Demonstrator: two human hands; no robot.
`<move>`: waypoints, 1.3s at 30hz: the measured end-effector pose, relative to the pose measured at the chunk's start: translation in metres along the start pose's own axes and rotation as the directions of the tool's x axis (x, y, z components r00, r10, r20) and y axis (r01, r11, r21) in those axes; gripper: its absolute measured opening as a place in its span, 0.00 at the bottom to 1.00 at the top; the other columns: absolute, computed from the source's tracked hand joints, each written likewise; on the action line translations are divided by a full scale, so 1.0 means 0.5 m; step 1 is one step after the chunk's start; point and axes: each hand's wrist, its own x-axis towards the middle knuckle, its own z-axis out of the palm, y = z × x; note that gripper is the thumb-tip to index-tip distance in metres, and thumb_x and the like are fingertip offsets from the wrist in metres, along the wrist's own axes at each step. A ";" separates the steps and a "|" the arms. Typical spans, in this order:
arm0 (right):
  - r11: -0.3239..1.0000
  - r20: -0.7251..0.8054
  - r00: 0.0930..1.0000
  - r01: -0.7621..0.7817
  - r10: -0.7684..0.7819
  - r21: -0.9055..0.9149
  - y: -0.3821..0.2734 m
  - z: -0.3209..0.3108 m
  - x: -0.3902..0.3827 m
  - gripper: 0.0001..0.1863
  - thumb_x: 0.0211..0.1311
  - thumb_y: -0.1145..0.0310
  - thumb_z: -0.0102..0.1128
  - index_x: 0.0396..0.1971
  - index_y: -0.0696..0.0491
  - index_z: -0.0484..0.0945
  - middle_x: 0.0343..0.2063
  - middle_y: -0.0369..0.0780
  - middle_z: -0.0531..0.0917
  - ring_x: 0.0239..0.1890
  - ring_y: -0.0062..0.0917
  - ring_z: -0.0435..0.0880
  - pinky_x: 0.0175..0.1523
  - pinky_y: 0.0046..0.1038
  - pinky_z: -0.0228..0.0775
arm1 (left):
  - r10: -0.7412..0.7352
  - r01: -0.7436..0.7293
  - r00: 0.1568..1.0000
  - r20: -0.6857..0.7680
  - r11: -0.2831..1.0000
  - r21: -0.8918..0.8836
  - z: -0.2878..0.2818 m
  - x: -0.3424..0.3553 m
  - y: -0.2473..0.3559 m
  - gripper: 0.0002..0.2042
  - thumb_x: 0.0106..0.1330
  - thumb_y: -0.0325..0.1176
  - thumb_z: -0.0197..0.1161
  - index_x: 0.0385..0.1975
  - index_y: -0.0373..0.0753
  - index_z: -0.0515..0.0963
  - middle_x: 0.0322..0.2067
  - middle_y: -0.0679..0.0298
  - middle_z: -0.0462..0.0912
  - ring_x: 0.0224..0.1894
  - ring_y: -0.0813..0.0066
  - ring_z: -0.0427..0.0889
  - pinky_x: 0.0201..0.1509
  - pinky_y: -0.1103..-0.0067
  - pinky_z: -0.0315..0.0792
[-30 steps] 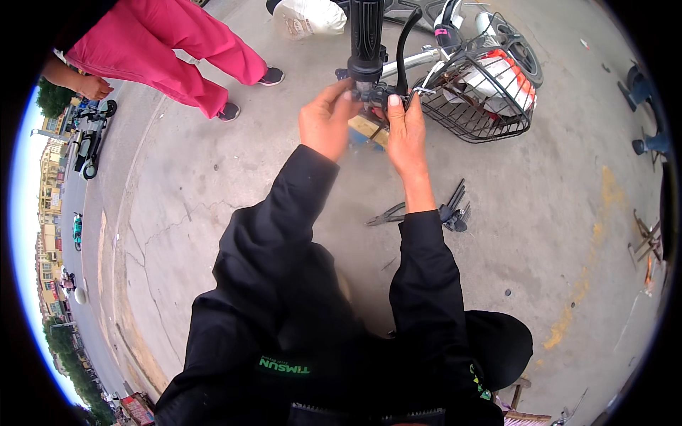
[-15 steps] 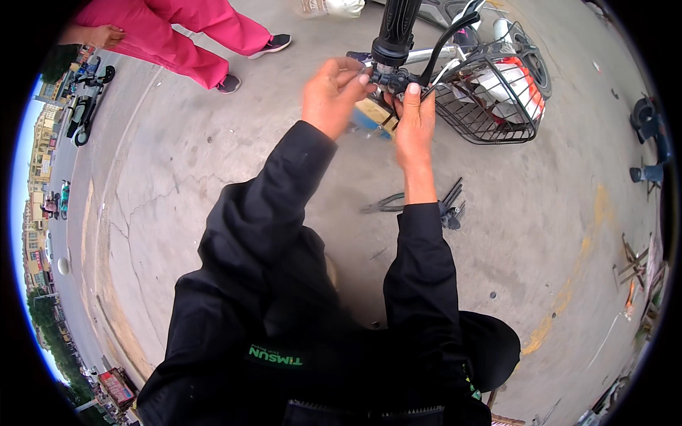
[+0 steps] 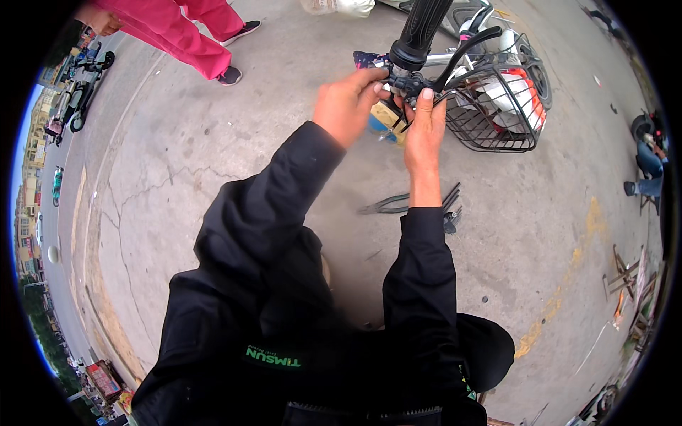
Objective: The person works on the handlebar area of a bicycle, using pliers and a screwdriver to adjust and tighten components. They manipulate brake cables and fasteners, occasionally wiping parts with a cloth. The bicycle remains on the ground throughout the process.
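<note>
A black rubber handlebar grip (image 3: 424, 30) points up at the top of the view, with a brake lever (image 3: 465, 55) curving off to its right. Below the grip sits the lever's dark bracket (image 3: 410, 85). My left hand (image 3: 342, 106) pinches at the bracket's left side with thumb and forefinger; whatever is between the fingertips is too small to make out. From below, my right hand (image 3: 425, 135) grips the bracket, its thumb on the front and its fingers partly hidden behind.
A black wire basket (image 3: 490, 117) holding red and white bags adjoins the handlebar on the right. Pliers (image 3: 387, 204) and other dark tools (image 3: 452, 209) lie on the concrete beneath my right forearm. A person in pink trousers (image 3: 167, 32) stands at upper left; another person (image 3: 650, 160) sits far right.
The handlebar, basket and both hands appear slightly further right and lower in the view. My hands stay at the bracket. The person in pink appears further left.
</note>
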 end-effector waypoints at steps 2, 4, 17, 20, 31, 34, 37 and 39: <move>1.000 0.006 1.000 -0.003 0.003 -0.011 -0.001 -0.002 0.001 0.22 0.79 0.54 0.43 0.57 0.57 0.64 0.50 0.41 0.77 0.51 0.25 0.80 0.58 0.30 0.75 | 0.059 -0.057 0.997 -0.040 0.997 0.052 -0.001 0.001 0.011 0.11 0.73 0.27 0.57 0.51 0.30 0.76 0.43 0.59 0.86 0.45 0.75 0.87 0.46 0.78 0.80; 1.000 0.011 1.000 -0.014 0.014 -0.013 0.002 -0.003 0.000 0.22 0.79 0.54 0.43 0.57 0.57 0.64 0.50 0.41 0.77 0.51 0.25 0.80 0.58 0.30 0.75 | 0.075 -0.071 0.996 -0.052 0.995 0.068 0.000 0.002 0.016 0.11 0.73 0.27 0.57 0.50 0.30 0.75 0.43 0.59 0.86 0.45 0.75 0.87 0.46 0.78 0.80; 1.000 0.016 1.000 0.002 -0.002 -0.021 0.003 -0.006 0.004 0.22 0.79 0.56 0.43 0.57 0.59 0.66 0.49 0.43 0.78 0.51 0.25 0.79 0.58 0.30 0.73 | -0.323 0.256 0.946 -0.009 0.766 -0.590 0.006 0.024 0.013 0.13 0.67 0.29 0.67 0.46 0.28 0.81 0.38 0.58 0.85 0.37 0.74 0.86 0.45 0.81 0.81; 1.000 0.005 1.000 0.017 -0.017 -0.020 0.003 -0.005 0.005 0.22 0.78 0.55 0.43 0.56 0.59 0.66 0.48 0.43 0.78 0.50 0.26 0.79 0.58 0.30 0.74 | -0.376 0.294 0.927 -0.012 0.743 -0.601 0.010 0.023 0.022 0.14 0.66 0.30 0.67 0.46 0.27 0.81 0.38 0.57 0.85 0.37 0.74 0.86 0.45 0.82 0.80; 0.999 -0.020 0.999 0.034 -0.034 -0.038 0.012 -0.002 0.007 0.22 0.78 0.55 0.44 0.54 0.60 0.67 0.45 0.42 0.79 0.46 0.24 0.80 0.52 0.29 0.76 | -0.421 0.337 0.904 0.070 0.603 -0.723 0.006 0.033 -0.002 0.19 0.66 0.29 0.67 0.53 0.26 0.75 0.39 0.58 0.83 0.39 0.75 0.85 0.45 0.83 0.81; 0.998 -0.029 0.999 0.031 -0.032 -0.052 0.013 -0.007 0.009 0.22 0.78 0.54 0.44 0.53 0.60 0.67 0.44 0.42 0.79 0.45 0.24 0.80 0.51 0.29 0.76 | -0.379 0.286 0.925 0.031 0.638 -0.715 0.007 0.030 0.005 0.19 0.66 0.25 0.66 0.55 0.25 0.73 0.44 0.55 0.83 0.43 0.73 0.85 0.48 0.81 0.81; 0.998 -0.023 0.999 0.029 -0.031 -0.048 0.014 -0.005 0.008 0.22 0.78 0.55 0.44 0.53 0.60 0.67 0.43 0.42 0.79 0.44 0.24 0.80 0.51 0.29 0.76 | -0.344 0.255 0.939 0.006 0.684 -0.683 0.004 0.023 0.005 0.20 0.66 0.23 0.64 0.57 0.25 0.72 0.48 0.53 0.83 0.45 0.71 0.84 0.50 0.79 0.80; 0.998 -0.021 0.999 0.027 -0.029 -0.058 0.014 -0.004 0.009 0.22 0.78 0.55 0.44 0.54 0.60 0.67 0.43 0.42 0.79 0.44 0.24 0.80 0.51 0.29 0.76 | -0.319 0.234 0.948 -0.009 0.717 -0.657 0.001 0.021 -0.001 0.20 0.66 0.22 0.64 0.57 0.25 0.72 0.50 0.53 0.83 0.46 0.70 0.84 0.51 0.78 0.80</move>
